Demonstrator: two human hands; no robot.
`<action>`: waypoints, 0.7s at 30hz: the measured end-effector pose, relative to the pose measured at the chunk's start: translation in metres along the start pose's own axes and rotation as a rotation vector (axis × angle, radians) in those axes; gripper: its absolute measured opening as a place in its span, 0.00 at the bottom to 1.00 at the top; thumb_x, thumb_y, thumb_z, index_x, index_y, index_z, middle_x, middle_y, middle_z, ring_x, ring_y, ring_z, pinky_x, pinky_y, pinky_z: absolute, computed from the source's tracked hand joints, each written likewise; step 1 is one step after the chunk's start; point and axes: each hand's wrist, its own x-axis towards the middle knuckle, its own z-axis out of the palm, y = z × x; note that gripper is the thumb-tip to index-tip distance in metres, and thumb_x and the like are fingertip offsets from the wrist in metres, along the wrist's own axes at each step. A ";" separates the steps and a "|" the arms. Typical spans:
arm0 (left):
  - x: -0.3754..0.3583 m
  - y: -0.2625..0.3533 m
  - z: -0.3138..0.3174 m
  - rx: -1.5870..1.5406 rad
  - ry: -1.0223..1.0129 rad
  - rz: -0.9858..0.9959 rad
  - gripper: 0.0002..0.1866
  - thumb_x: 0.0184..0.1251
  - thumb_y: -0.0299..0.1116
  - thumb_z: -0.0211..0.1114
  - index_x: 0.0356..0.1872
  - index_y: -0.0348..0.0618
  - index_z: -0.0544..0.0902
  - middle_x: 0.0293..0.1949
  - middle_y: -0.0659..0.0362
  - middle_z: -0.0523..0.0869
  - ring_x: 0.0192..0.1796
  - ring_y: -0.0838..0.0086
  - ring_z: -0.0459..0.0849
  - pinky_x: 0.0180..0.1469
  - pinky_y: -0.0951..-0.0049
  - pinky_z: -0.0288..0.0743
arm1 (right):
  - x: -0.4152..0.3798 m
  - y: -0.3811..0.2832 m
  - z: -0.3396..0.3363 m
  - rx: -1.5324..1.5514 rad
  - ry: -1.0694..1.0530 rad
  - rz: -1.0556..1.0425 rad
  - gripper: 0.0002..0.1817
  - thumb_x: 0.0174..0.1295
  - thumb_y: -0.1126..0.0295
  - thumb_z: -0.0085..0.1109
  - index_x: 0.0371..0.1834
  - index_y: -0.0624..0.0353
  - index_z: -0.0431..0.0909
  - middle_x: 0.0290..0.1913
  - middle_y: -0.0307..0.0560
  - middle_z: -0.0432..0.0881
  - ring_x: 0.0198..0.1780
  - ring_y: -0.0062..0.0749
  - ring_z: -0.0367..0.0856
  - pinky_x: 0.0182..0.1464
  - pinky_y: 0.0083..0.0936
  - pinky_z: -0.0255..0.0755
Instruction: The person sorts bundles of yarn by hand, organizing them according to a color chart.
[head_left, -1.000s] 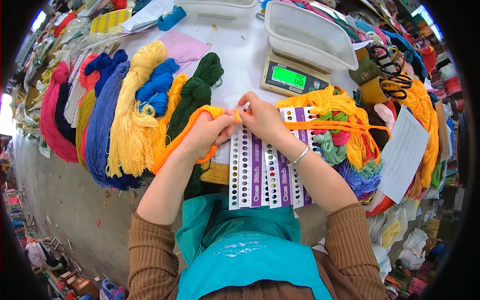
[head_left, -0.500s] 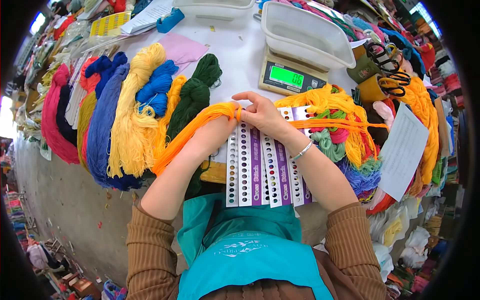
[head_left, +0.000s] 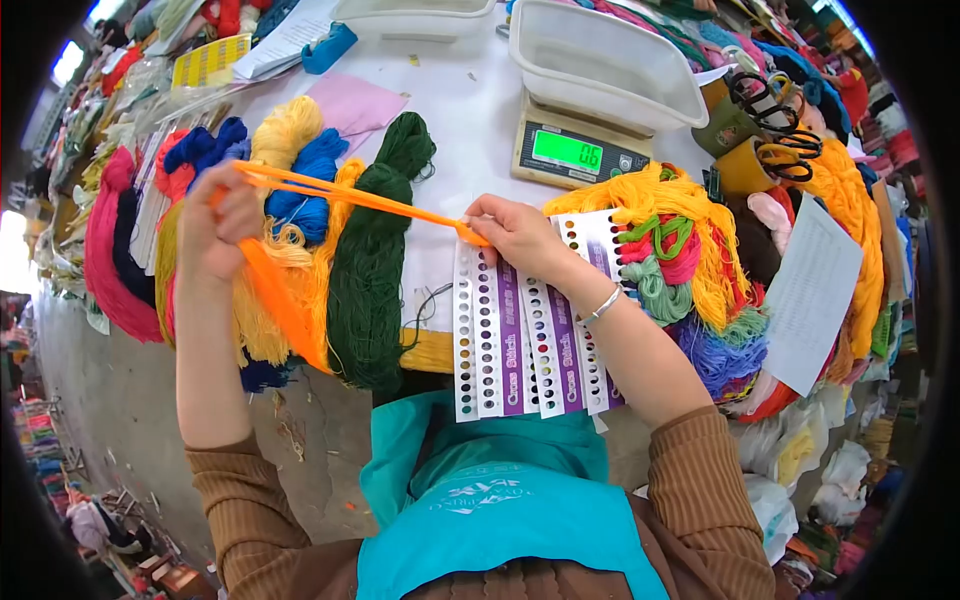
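Note:
My left hand (head_left: pixel 222 218) is raised at the left, its fingers closed round orange thread (head_left: pixel 350 193). The thread stretches taut to my right hand (head_left: pixel 508 232), which pinches its other end above the punched cards; more of it hangs below my left hand. The white and purple Cross Stitch cards (head_left: pixel 512 370) lie at the table's front edge, under and beside my right hand. A dark green skein (head_left: pixel 368 270) lies between my hands, below the stretched thread. Cream yarn (head_left: pixel 287 130) and blue yarn (head_left: pixel 308 190) are near my left hand.
A scale (head_left: pixel 572 150) reading 0.6 bears a white plastic tub (head_left: pixel 605 65). Colourful thread bundles (head_left: pixel 690 250) and a printed sheet (head_left: pixel 812 295) lie at the right. Scissors (head_left: pixel 785 160) stand in a holder. A blue tape dispenser (head_left: pixel 328 48) is at the back.
My left hand has moved left and up, drawing the orange thread out between my hands. My right hand has stayed near the cards. The orange thread's far right strands are gone from over the bundles.

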 end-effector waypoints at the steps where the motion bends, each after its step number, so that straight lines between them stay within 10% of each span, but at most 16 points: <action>1: 0.006 0.016 -0.007 -0.078 -0.018 0.025 0.09 0.71 0.32 0.56 0.28 0.48 0.73 0.15 0.72 0.59 0.12 0.87 0.55 0.12 0.84 0.46 | -0.001 -0.001 0.000 0.003 0.004 0.003 0.11 0.73 0.61 0.50 0.45 0.55 0.78 0.19 0.31 0.77 0.22 0.13 0.72 0.28 0.15 0.65; 6: 0.075 0.066 -0.020 -0.194 -0.036 0.304 0.07 0.77 0.31 0.52 0.38 0.40 0.73 0.18 0.68 0.61 0.14 0.86 0.55 0.15 0.83 0.50 | -0.005 -0.015 -0.002 -0.090 0.034 0.036 0.11 0.73 0.63 0.50 0.46 0.56 0.79 0.18 0.32 0.76 0.21 0.14 0.72 0.27 0.17 0.65; 10: 0.088 0.060 0.030 0.728 0.523 0.494 0.16 0.71 0.41 0.62 0.48 0.38 0.79 0.38 0.60 0.87 0.22 0.86 0.68 0.19 0.88 0.56 | -0.001 -0.007 0.001 -0.067 0.040 0.020 0.11 0.73 0.63 0.50 0.46 0.56 0.79 0.17 0.32 0.76 0.20 0.14 0.72 0.27 0.17 0.65; 15: 0.050 -0.016 0.054 1.214 0.560 0.395 0.12 0.66 0.40 0.66 0.42 0.44 0.87 0.32 0.63 0.85 0.30 0.83 0.77 0.31 0.80 0.69 | -0.003 -0.011 0.000 -0.090 0.047 0.052 0.13 0.71 0.62 0.48 0.47 0.55 0.80 0.19 0.36 0.80 0.22 0.24 0.78 0.31 0.24 0.70; 16: 0.050 -0.039 0.036 1.196 0.283 0.435 0.16 0.63 0.41 0.69 0.45 0.41 0.86 0.33 0.62 0.84 0.35 0.80 0.80 0.39 0.76 0.73 | -0.003 -0.013 0.001 -0.097 0.053 0.047 0.13 0.71 0.62 0.48 0.47 0.55 0.80 0.19 0.36 0.80 0.23 0.24 0.79 0.31 0.24 0.70; 20: 0.042 -0.108 0.045 1.791 0.299 0.221 0.32 0.54 0.48 0.72 0.58 0.41 0.79 0.48 0.43 0.85 0.52 0.52 0.84 0.55 0.59 0.76 | 0.000 -0.005 0.003 -0.077 0.080 -0.014 0.12 0.72 0.64 0.49 0.46 0.58 0.78 0.17 0.33 0.77 0.19 0.15 0.72 0.25 0.18 0.65; 21: 0.044 -0.123 0.041 1.755 0.272 0.458 0.33 0.53 0.48 0.73 0.59 0.42 0.78 0.47 0.43 0.85 0.50 0.51 0.84 0.53 0.57 0.77 | 0.000 -0.006 0.002 -0.085 0.069 0.004 0.13 0.71 0.63 0.48 0.47 0.58 0.79 0.18 0.35 0.79 0.21 0.20 0.76 0.28 0.21 0.68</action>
